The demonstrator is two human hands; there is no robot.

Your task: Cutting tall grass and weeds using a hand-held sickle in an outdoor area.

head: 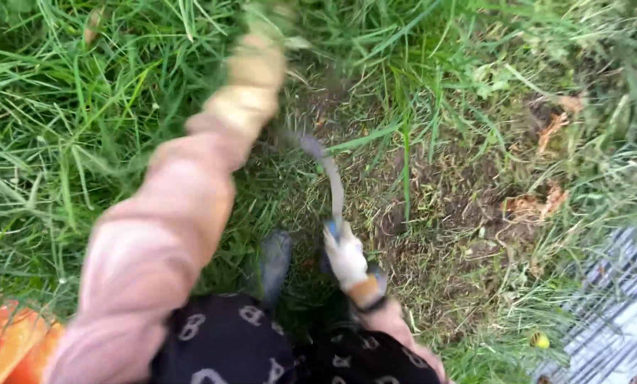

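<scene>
Both hands are gloved and blurred by motion. Right hand sits near centre, fist closed round the handle of a sickle; the curved grey blade runs away from me to a tip over bare soil. Left hand is far and left of the blade, up in the grass. It looks bunched around a tuft, but blur hides the fingers, so I cannot tell whether it grips.

Handling, my judgement: the sickle reads as light and stiff, one-hand weight, sharp along the inner curve, so hold only at the handle, well behind the blade. Grass is soft, limp, and likely slippery if damp; take it low in a bunch, clear of the edge.

Nearby: a dark shoe just left of the right hand, a scraped dirt patch to the right, something orange near left, and grey slats near right.
</scene>
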